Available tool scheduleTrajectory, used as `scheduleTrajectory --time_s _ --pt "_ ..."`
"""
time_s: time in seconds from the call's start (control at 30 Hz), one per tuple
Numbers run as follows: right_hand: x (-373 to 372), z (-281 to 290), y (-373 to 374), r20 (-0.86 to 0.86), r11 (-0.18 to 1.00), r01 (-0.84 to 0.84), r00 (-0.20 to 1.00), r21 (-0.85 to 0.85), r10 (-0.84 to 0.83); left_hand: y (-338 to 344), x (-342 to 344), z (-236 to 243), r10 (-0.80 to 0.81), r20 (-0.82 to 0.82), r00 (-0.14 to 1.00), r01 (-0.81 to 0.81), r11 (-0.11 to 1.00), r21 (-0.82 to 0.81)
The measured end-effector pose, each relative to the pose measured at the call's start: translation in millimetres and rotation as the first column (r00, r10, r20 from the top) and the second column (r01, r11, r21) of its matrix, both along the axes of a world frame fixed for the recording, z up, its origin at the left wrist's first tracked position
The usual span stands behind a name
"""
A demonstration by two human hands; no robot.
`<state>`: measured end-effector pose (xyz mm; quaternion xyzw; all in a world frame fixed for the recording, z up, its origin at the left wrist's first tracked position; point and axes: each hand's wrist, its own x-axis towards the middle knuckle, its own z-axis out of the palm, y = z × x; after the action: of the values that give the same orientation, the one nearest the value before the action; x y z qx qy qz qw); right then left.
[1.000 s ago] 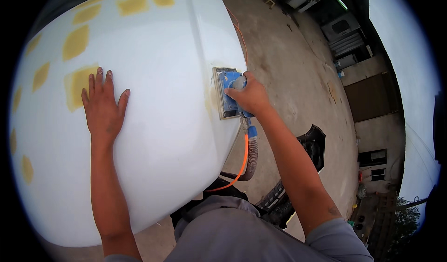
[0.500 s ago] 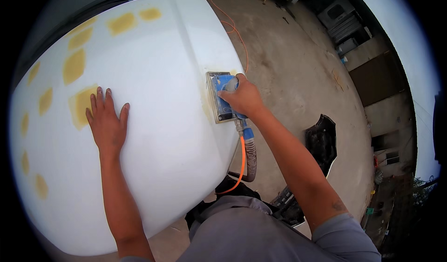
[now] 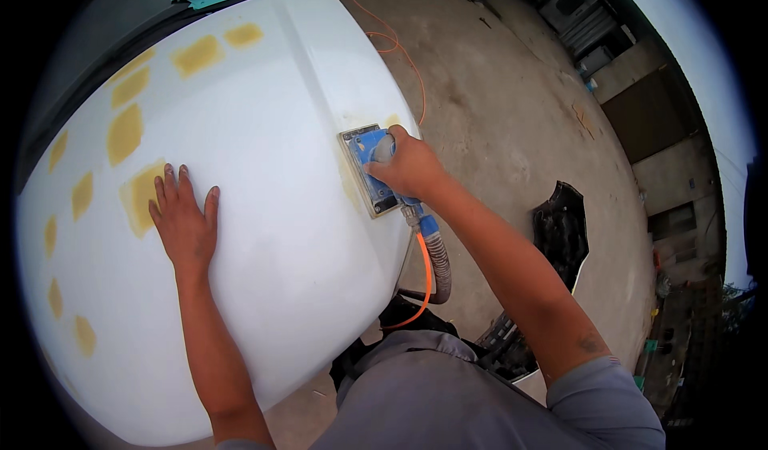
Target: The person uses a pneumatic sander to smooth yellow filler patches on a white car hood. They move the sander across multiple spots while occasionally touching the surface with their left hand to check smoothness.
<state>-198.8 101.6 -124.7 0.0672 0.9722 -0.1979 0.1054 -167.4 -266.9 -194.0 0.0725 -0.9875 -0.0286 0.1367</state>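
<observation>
On the right side of the white, smoothly curved vehicle hood, a blue, rectangular-padded sander sits pad down, right hand wrapped round its top, thumb on the near side. Left hand lies flat, fingers somewhat spread, gripping nothing, fingertips at a yellow, squarish patch. Bright orange thin hose and grey-brown ribbed hose hang from the sander's near end.

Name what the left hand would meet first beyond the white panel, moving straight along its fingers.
Dark trim at the far edge of the white panel looks likeliest for the left hand, though fisheye bending makes the line unsure.
</observation>
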Motion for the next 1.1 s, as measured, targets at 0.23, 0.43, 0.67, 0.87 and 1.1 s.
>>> scheduleTrajectory --time_s 0.23,0.43,0.67,0.87,1.1 --pt "55 -10 33 0.047 0.993 -0.094 0.994 -0.071 0.098 1 0 2 -0.016 -0.028 0.999 0.016 1.000 0.009" --pt "19 -6 31 0.000 0.990 -0.141 0.990 0.002 0.141 1 2 -2 -0.005 -0.025 1.000 0.005 1.000 -0.007" --pt "23 -8 34 0.049 0.985 -0.175 0.983 -0.002 0.175 -4 1 -11 -0.030 -0.058 0.998 0.030 1.000 -0.008" --pt "69 -21 58 0.023 0.976 -0.218 0.976 -0.009 0.218 0 2 -9 -0.008 -0.063 0.998 0.007 1.000 -0.015" --pt "-7 -1 41 -0.005 0.978 -0.205 0.979 0.037 0.206 3 3 -9 -0.010 -0.067 0.998 0.010 1.000 -0.006"
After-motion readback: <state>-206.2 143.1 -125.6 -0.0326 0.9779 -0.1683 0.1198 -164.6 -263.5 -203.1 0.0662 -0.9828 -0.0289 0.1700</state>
